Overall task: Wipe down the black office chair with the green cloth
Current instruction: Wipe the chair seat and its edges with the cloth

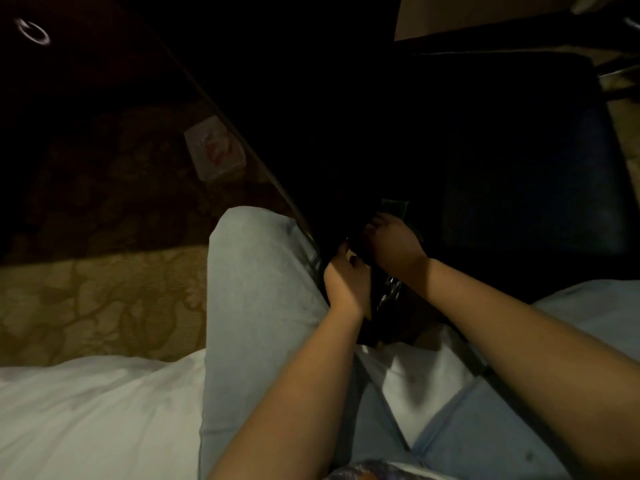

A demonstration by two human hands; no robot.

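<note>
The black office chair fills the upper right, largely lost in darkness, its top cut off. The left hand grips its near edge, fingers curled; the right hand holds the green cloth against the chair, only a dim corner showing beyond the knuckles

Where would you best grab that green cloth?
From above on the near side, across its middle: the green cloth lies against the black office chair beneath the right hand, only a small edge showing past the fingers.
</note>
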